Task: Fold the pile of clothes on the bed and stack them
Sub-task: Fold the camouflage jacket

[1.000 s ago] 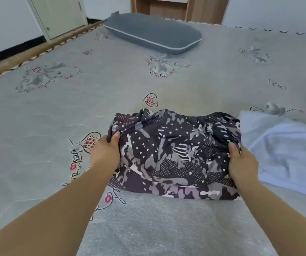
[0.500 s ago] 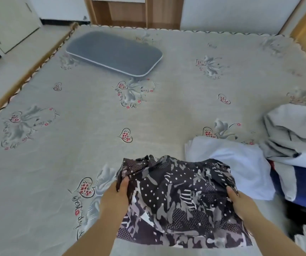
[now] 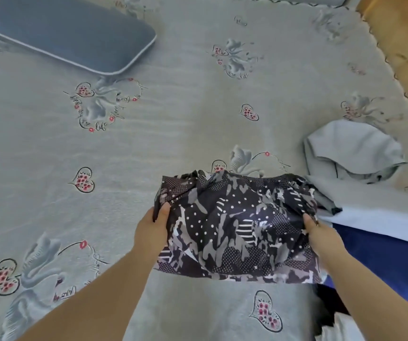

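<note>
Folded patterned garment held at both side edges, above the bed.

Nearest me, my left hand (image 3: pixel 152 230) pinches the left edge of the dark patterned garment (image 3: pixel 237 227), thumb on top, and my right hand (image 3: pixel 321 233) grips its right edge the same way; the folded cloth spans between them above the bed sheet (image 3: pixel 148 156). Just right of it lie a dark blue garment (image 3: pixel 382 254) and, over that, a pale blue one (image 3: pixel 375 205), which the patterned cloth's right corner overlaps. Farther right sits a crumpled light grey garment (image 3: pixel 353 148). Far left, a grey pillow (image 3: pixel 70 33) lies on the sheet.
</note>
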